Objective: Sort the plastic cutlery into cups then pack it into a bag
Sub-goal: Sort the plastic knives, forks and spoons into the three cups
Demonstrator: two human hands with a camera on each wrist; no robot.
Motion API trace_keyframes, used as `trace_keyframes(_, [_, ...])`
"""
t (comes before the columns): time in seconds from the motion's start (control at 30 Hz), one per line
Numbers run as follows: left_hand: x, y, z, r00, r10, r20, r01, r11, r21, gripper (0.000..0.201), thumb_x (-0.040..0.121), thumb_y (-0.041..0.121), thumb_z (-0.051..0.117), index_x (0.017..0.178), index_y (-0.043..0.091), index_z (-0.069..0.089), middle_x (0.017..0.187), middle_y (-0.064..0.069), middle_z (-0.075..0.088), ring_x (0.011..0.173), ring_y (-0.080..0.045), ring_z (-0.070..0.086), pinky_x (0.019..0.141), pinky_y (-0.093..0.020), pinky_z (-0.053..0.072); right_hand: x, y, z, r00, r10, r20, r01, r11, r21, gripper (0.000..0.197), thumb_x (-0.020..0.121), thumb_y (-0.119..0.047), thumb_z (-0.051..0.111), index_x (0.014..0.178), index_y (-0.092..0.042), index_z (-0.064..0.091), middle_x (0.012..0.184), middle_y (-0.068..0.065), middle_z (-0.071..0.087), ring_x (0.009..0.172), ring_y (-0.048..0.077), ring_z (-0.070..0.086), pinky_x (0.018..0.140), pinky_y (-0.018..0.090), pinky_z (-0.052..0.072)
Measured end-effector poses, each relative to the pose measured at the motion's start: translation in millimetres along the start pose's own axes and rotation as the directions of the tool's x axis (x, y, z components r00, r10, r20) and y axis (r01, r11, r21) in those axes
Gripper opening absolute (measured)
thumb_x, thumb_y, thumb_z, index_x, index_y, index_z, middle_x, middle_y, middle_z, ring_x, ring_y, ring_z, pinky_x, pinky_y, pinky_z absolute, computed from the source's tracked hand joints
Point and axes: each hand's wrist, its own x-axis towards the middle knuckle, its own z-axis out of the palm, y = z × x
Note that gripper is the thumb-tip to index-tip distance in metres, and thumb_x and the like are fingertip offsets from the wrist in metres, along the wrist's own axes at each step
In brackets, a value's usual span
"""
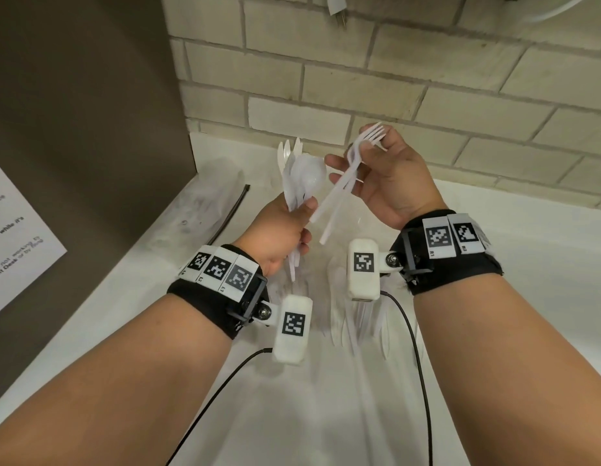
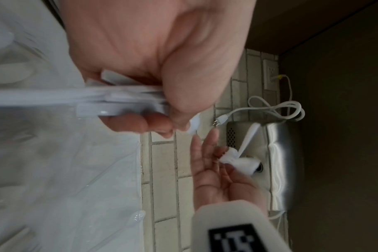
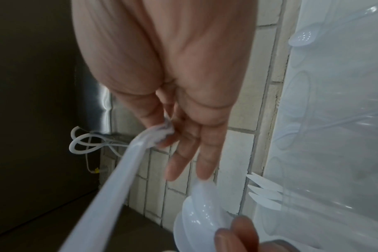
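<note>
My left hand (image 1: 297, 223) grips a bundle of white plastic spoons (image 1: 304, 178) by the handles, bowls up; the handles (image 2: 110, 100) cross my palm in the left wrist view. My right hand (image 1: 354, 163) pinches a few white forks (image 1: 351, 163) near their heads between thumb and forefinger, the other fingers straight. The fork handles (image 3: 112, 184) slant down toward my left hand, and the spoon bowls (image 3: 196, 211) sit just under my right fingertips. White knife tips (image 1: 289, 149) stand up behind the spoons, seemingly in a clear cup (image 3: 326, 153) whose outline is faint.
More white cutlery (image 1: 359, 324) lies blurred on the white counter (image 1: 494, 331) below my wrists. A black strap (image 1: 230, 211) lies at the back left beside a dark panel (image 1: 74, 129). A brick wall (image 1: 427, 79) closes the back, with a white power cord (image 2: 272, 109) and steel appliance (image 2: 281, 153).
</note>
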Motion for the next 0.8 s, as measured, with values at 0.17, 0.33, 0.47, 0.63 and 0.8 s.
trace_keyframes(0.17, [2,-5,1,0.982,0.187,-0.024,-0.174,0.950,0.258,0.033,0.099,0.027,0.045,0.130,0.016,0.044,0.083,0.007,0.053,0.064,-0.008,0.052,0.057,-0.016,0.045,-4,-5,11,0.991,-0.008,-0.137,-0.009,0.992,-0.123,0.022,0.101,-0.007,0.036,0.103,-0.024,0.051,0.078,0.005,0.045,0.046,0.021,0.054,0.053,0.039,0.054])
trace_keyframes(0.33, [3,-8,-1,0.980,0.199,0.032,-0.198,0.923,0.331,0.047,0.099,0.031,0.044,0.143,0.021,0.032,0.103,0.009,0.052,0.074,-0.007,0.058,0.073,-0.021,0.045,-3,2,12,0.977,-0.040,-0.208,-0.051,0.909,-0.414,0.028,0.092,-0.022,0.061,0.116,-0.027,0.047,0.075,-0.002,0.050,0.046,0.013,0.033,0.043,0.022,0.029])
trace_keyframes(0.47, [-2,-8,0,0.977,0.186,0.102,-0.210,0.916,0.341,0.042,0.099,0.030,0.044,0.140,0.020,0.040,0.092,0.014,0.054,0.076,-0.004,0.058,0.073,-0.019,0.044,-1,0,16,0.965,-0.035,-0.259,-0.075,0.912,-0.402,0.030,0.080,-0.019,0.077,0.104,-0.016,0.060,0.073,0.001,0.062,0.039,0.008,0.036,0.040,0.020,0.027])
trace_keyframes(0.63, [-6,-9,-1,0.971,0.156,0.183,-0.210,0.921,0.328,0.037,0.099,0.030,0.044,0.133,0.016,0.048,0.084,0.008,0.055,0.076,-0.009,0.058,0.085,-0.035,0.047,0,-2,17,0.977,0.127,-0.170,-0.191,0.873,-0.448,0.015,0.081,-0.022,0.075,0.074,-0.012,0.067,0.049,0.000,0.048,0.038,0.013,0.025,0.042,0.021,0.019])
trace_keyframes(0.8, [-8,-14,-3,0.971,0.114,0.212,-0.169,0.949,0.266,0.026,0.100,0.024,0.044,0.122,0.018,0.057,0.085,0.005,0.062,0.071,-0.012,0.056,0.076,-0.034,0.047,1,3,18,0.976,0.065,-0.208,-0.163,0.851,-0.499,0.021,0.086,-0.020,0.070,0.070,-0.012,0.060,0.052,0.004,0.048,0.037,0.013,0.030,0.041,0.019,0.023])
